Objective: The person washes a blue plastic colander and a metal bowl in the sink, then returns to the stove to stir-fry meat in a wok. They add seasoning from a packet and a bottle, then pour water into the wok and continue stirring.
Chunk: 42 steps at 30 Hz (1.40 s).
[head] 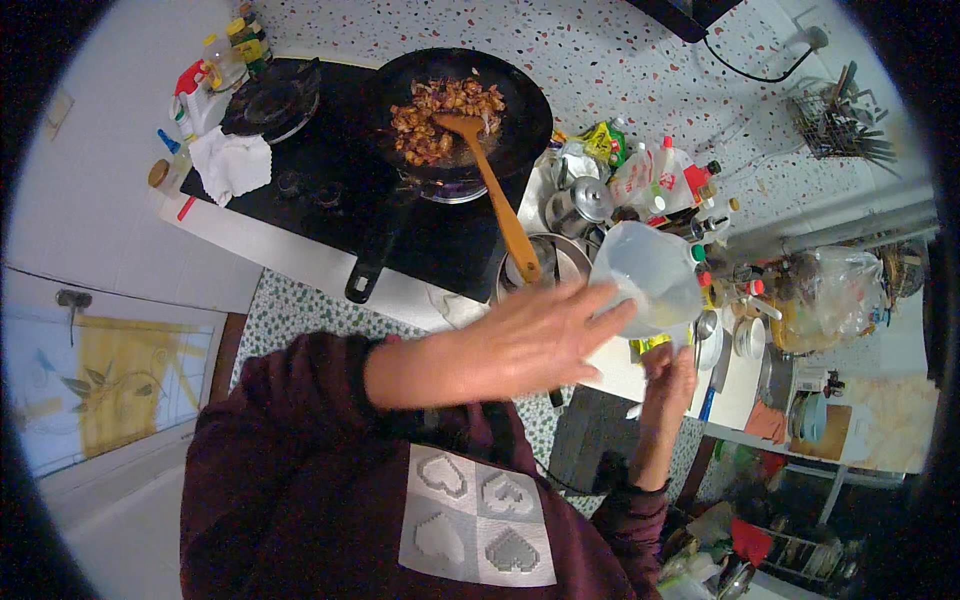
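A translucent plastic jug or scoop [651, 270] is tilted over the counter beside the cooktop. My right hand [667, 375] is closed around its handle. Blurred and with fingers apart, my left hand [544, 337] reaches across in front of the jug's near side; whether it touches the jug I cannot tell. Browned chunks of food [427, 127] lie in a black wok [525, 97] on the cooktop. A wooden spatula [499, 199] rests with its blade in the food, its handle leaning out over a metal pot [574, 255] near my left fingers.
A black pan [270, 101] and a white cloth [232, 165] sit at the cooktop's far left, beside bottles. Behind the jug stand a steel lidded pot [581, 206] and several bottles. Farther right are a blue-handled knife [709, 397], small bowls [750, 337] and a large plastic bag [840, 292].
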Motion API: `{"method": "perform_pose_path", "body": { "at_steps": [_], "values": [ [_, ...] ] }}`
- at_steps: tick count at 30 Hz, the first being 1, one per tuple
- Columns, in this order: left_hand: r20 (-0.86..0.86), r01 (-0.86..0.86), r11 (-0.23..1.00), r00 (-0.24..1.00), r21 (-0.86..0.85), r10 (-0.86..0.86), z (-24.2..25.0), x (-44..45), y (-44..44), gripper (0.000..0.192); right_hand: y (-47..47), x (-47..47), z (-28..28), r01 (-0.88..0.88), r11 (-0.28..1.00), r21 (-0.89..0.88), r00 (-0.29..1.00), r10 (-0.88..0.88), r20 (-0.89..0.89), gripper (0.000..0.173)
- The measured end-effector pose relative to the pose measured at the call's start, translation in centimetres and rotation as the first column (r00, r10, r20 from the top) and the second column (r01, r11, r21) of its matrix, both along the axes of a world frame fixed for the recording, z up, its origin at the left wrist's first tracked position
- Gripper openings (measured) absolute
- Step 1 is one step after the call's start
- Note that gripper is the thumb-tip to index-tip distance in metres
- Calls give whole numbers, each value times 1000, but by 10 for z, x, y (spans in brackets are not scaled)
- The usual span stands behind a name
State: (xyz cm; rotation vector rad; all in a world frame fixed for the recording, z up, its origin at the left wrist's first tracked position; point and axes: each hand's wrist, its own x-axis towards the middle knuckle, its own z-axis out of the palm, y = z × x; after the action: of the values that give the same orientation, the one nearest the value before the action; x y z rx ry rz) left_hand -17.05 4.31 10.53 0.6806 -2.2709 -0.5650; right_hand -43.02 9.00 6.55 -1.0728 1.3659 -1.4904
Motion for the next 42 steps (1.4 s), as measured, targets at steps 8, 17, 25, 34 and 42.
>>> {"method": "perform_pose_path", "body": {
  "at_steps": [8,17,25,34,42],
  "values": [
    [303,-199,964,921,-177,246,10,69,-76,21,-26,10,82,-106,987,-122,985,87,-149,24],
    [-669,-281,877,568,390,479,58,240,-123,17,-109,70,133,-202,979,16,929,197,-314,25],
    [-754,-243,859,411,451,512,22,265,-141,16,-221,151,146,-259,960,109,797,276,-537,33],
    [-751,-145,758,106,636,651,-15,297,-166,17,-308,223,126,-305,942,140,735,326,-594,33],
    [-778,-114,777,51,619,627,-35,304,-170,20,-318,250,126,-342,928,147,695,355,-626,31]
  ]
}}
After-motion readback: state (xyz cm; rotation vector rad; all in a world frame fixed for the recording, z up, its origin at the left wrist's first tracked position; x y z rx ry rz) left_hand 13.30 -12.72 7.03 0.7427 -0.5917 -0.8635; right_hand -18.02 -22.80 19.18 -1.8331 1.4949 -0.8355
